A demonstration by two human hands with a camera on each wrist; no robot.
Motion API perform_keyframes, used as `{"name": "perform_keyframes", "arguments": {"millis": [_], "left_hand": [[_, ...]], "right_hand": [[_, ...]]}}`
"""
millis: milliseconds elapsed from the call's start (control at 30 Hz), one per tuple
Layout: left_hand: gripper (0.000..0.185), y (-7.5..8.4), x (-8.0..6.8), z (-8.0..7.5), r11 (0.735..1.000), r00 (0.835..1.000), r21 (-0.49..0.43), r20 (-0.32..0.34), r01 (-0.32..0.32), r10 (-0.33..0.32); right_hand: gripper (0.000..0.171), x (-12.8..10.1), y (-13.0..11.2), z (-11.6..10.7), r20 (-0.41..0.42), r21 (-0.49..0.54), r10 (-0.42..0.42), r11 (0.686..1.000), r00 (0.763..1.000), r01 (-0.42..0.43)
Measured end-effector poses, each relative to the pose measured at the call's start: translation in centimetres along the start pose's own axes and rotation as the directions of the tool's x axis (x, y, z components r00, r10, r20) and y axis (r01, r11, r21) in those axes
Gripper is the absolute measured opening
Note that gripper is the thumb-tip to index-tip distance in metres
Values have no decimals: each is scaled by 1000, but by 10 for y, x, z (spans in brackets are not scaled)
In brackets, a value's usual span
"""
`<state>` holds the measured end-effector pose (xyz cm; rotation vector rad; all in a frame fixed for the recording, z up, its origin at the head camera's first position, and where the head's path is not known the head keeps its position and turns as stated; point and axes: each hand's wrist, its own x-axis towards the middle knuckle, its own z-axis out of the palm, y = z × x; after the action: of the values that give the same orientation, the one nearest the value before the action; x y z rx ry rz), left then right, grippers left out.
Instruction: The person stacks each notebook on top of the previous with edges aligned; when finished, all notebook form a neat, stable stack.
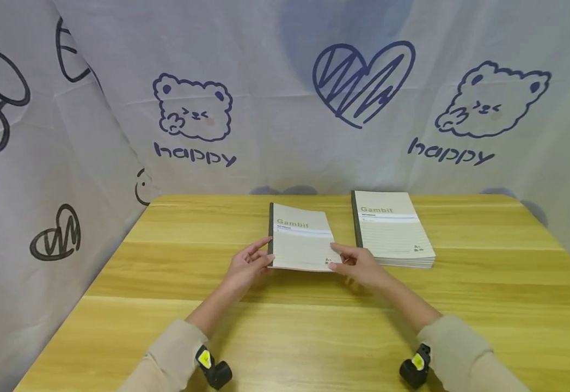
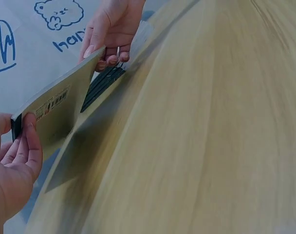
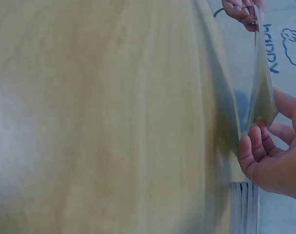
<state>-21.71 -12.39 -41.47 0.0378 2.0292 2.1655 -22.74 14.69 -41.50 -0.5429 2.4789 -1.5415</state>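
A white notebook (image 1: 300, 245) with a black spine and "Gambit" on its cover is held up off the wooden table between both hands. My left hand (image 1: 247, 265) grips its spine side near the lower corner, thumb on the cover and fingers underneath. At the opposite edge my right hand (image 1: 360, 265) pinches the lower right corner. The left wrist view shows the notebook's tan back cover (image 2: 53, 105) with a barcode, raised above its shadow. In the right wrist view the notebook (image 3: 263, 92) appears nearly edge-on, with fingers (image 3: 257, 144) curled under it.
A stack of several matching notebooks (image 1: 394, 226) lies to the right of the held one, near the table's back edge. The wooden table (image 1: 285, 337) stretches toward me. A white cloth (image 1: 275, 109) printed with bears and hearts hangs behind and at the left.
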Motion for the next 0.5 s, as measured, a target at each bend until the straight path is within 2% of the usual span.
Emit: {"name": "perform_keyframes", "arguments": {"millis": [267, 500], "left_hand": [[51, 7, 4, 13, 997, 999, 70, 2, -43, 43], [50, 11, 16, 33, 996, 997, 32, -4, -82, 82]], "right_hand": [[55, -4, -1, -17, -14, 52, 43, 998, 999, -42], [57, -11, 0, -35, -34, 95, 96, 991, 995, -92]]}}
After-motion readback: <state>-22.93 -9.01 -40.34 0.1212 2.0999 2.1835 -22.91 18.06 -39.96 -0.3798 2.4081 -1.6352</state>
